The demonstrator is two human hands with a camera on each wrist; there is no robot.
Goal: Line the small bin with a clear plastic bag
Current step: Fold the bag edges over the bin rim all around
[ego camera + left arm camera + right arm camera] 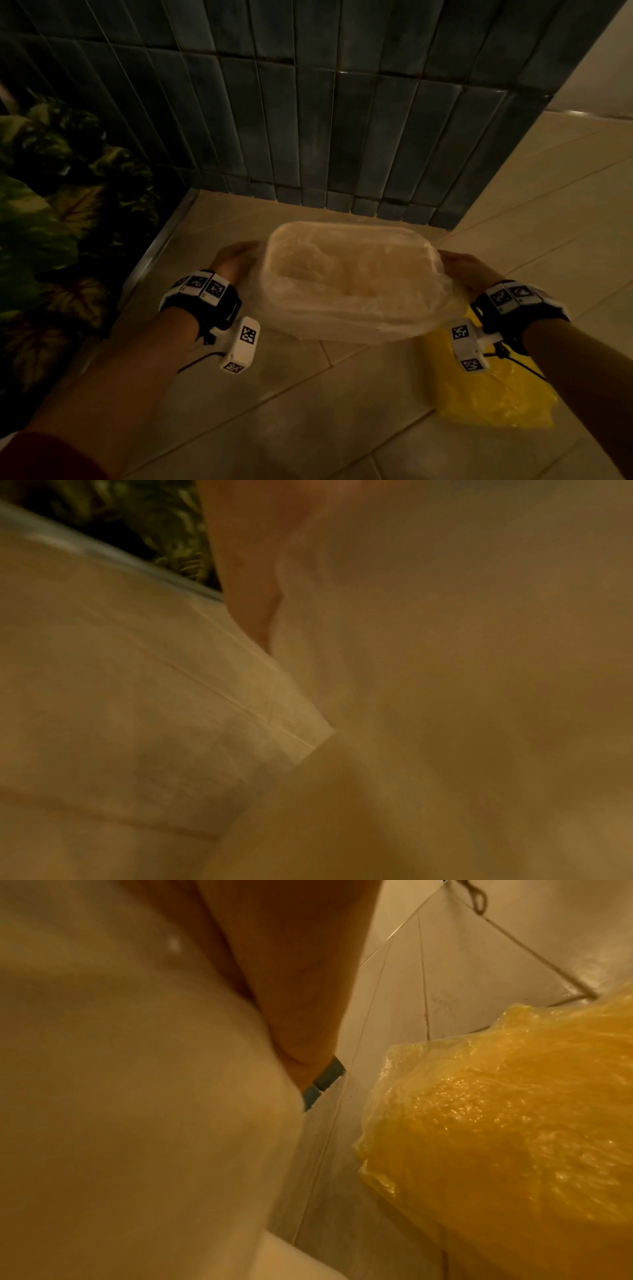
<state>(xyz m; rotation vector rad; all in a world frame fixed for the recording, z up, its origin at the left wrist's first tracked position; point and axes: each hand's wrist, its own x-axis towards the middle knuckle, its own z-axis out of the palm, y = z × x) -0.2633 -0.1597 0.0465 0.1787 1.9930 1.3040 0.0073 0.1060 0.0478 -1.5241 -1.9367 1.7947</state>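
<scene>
On the tiled floor [342, 411] the left hand [233, 258] and right hand [462, 270] flank the bin [274, 246] by the wall, the thin, slippery-looking clear bag [335, 318] draped over its rim — best gathered at the loose skirt — their finger grip hidden.

Tiled wall [342, 120] close behind bin [346, 240]; yellow bag [496, 394] right; floor [308, 411] front open.

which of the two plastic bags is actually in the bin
The clear bag, draped over the bin's rim between both hands. The yellow bag lies crumpled on the floor tiles under the right wrist.
</scene>
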